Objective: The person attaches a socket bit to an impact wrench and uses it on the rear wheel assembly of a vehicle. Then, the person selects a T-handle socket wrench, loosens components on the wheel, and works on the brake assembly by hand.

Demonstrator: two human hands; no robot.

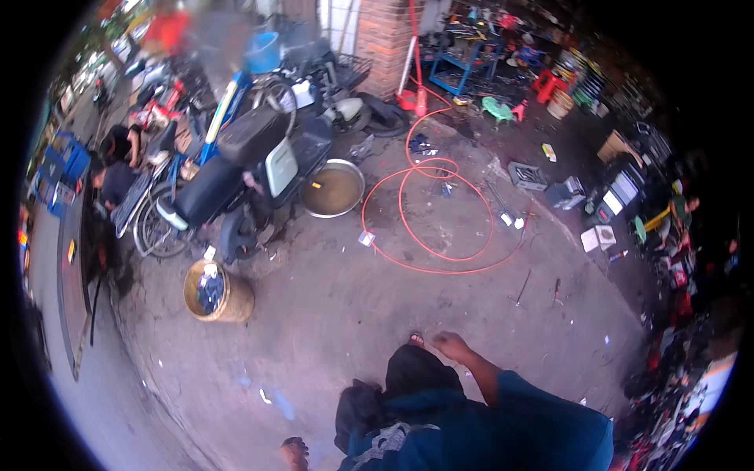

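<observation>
My right hand [452,346] hangs beside my dark-clad leg over the concrete, fingers loosely bent, with nothing visible in it. My left hand [294,453] is low at the lower edge, fingers slightly curled and apart, holding nothing that I can make out. My sandalled foot [416,339] shows just beyond my knee. Ahead, an orange hose [450,259] lies in loops, with thin metal tools [520,297] near it. A yellowish bucket [236,292] holding dark items stands ahead to my left, and a metal basin [339,204] of murky liquid sits beside a parked scooter [200,192].
Scooters and bicycles crowd the upper left, where people [118,177] crouch. A blue cart [463,67], red stool [550,85], green stool [496,108] and toolboxes [528,177] stand upper right. Another person [683,206] and scattered parts line the right side; a road [71,345] runs along the left.
</observation>
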